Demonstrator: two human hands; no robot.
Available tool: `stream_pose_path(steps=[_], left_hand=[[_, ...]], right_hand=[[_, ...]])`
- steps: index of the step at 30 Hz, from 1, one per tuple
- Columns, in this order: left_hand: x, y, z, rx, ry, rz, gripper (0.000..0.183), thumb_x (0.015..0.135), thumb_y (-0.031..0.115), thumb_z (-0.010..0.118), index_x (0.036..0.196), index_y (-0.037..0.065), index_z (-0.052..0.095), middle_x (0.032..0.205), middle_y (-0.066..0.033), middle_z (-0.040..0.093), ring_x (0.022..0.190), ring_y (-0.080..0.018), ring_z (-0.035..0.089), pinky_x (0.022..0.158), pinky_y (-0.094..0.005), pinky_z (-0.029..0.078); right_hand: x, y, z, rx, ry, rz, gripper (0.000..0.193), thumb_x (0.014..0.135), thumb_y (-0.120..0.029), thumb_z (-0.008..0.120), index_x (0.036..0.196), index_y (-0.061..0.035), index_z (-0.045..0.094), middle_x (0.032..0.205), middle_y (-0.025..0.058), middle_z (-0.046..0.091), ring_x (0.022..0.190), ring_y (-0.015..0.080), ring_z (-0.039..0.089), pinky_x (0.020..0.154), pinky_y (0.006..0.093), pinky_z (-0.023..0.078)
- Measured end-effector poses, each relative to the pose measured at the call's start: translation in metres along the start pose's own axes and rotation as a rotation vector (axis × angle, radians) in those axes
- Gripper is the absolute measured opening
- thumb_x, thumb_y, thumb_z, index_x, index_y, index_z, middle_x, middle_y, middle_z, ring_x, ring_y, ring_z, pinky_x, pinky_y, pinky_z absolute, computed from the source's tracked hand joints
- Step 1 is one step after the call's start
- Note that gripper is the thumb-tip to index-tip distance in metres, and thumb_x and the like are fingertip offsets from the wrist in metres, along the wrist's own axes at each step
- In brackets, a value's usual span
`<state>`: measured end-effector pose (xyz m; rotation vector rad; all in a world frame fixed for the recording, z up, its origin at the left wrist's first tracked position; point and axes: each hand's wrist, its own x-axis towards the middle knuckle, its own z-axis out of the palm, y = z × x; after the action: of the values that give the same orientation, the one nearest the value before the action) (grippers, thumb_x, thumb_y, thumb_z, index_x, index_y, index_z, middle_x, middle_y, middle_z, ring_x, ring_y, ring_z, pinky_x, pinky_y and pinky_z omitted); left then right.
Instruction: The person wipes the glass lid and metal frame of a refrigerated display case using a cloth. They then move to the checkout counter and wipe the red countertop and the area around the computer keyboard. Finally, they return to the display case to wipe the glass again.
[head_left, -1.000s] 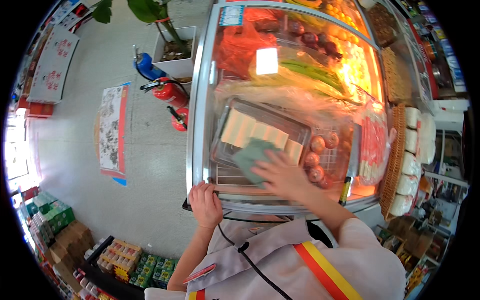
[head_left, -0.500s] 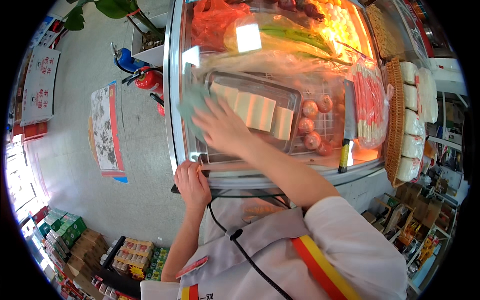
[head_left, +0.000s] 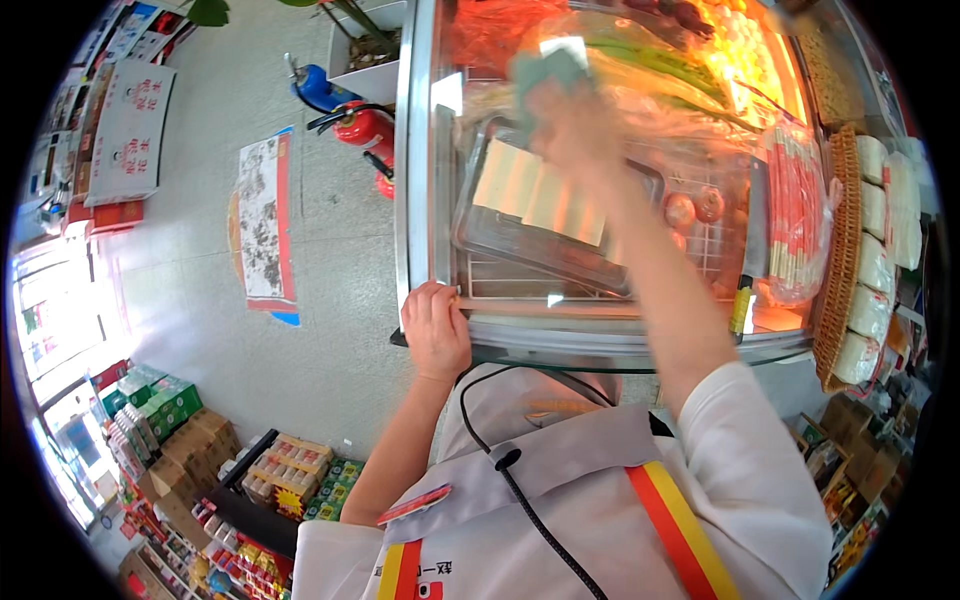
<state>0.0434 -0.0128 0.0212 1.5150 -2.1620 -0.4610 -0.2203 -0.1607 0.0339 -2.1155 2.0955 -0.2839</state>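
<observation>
A glass-topped display case (head_left: 404, 200) stands before me. My right hand (head_left: 578, 125), smeared by motion, reaches over the glass with a green cloth (head_left: 552, 75) under its fingers. The cloth lies bunched against the top. My left hand (head_left: 436, 325) is closed over the case's near left corner. Beneath the glass, a dark tray (head_left: 475, 235) holds pale tofu-like blocks (head_left: 540, 195), partly hidden by my right forearm. Round reddish produce (head_left: 680, 208) lies to their right, on a wire rack. Farther back are a red plastic bag (head_left: 500, 30) and long green vegetables (head_left: 650, 65).
On the case's right side lie a knife (head_left: 756, 220) with a yellow-black handle and a red-and-white bagged bundle (head_left: 796, 215). Beyond is a wicker basket (head_left: 842, 250) of white rolls (head_left: 868, 305). Red (head_left: 365, 128) and blue (head_left: 325, 90) extinguishers stand left.
My right hand has swept the green cloth away from me and to the right across the glass. The whole view has shifted; my left hand stays on the corner.
</observation>
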Motion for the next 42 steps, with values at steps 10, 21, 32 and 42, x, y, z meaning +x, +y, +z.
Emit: stream_pose_path(steps=[10,21,32,42], left_hand=[[-0.006,-0.001,0.003,0.004,0.046,-0.042,0.021,0.079,0.006,0.053,0.100,0.004,0.054,0.103,-0.0114,0.054,0.099,-0.0299,0.051,0.088,-0.0416,0.037],[-0.006,-0.003,0.005,-0.001,0.036,-0.011,0.019,0.080,0.006,0.053,0.099,0.004,0.054,0.101,-0.0120,0.055,0.095,-0.0306,0.051,0.083,-0.0413,0.039],[-0.005,0.007,-0.019,-0.139,-0.399,0.236,0.018,0.076,0.008,0.065,0.092,0.008,0.059,0.095,-0.0068,0.055,0.091,-0.0278,0.054,0.078,-0.0398,0.043],[0.003,0.031,-0.012,-0.222,-0.434,0.332,0.013,0.072,0.008,0.068,0.083,0.006,0.060,0.081,-0.0071,0.055,0.081,-0.0280,0.055,0.071,-0.0387,0.045]], right_hand=[[-0.188,0.050,-0.067,-0.118,-0.260,-0.133,0.056,0.077,-0.026,0.062,0.131,-0.0150,0.047,0.140,0.0091,0.040,0.129,0.0403,0.033,0.109,0.0477,0.025],[-0.072,-0.077,0.023,-0.094,0.010,-0.341,0.037,0.078,-0.020,0.061,0.114,-0.0153,0.056,0.124,0.0064,0.053,0.121,0.0331,0.043,0.101,0.0504,0.032],[-0.157,0.106,-0.052,-0.213,0.004,0.136,0.054,0.085,-0.029,0.057,0.135,-0.0144,0.042,0.144,0.0101,0.035,0.126,0.0366,0.038,0.107,0.0480,0.028],[-0.149,-0.063,0.016,0.096,-0.049,-0.375,0.039,0.075,-0.021,0.064,0.113,-0.0138,0.059,0.128,0.0045,0.052,0.128,0.0324,0.039,0.106,0.0456,0.028]])
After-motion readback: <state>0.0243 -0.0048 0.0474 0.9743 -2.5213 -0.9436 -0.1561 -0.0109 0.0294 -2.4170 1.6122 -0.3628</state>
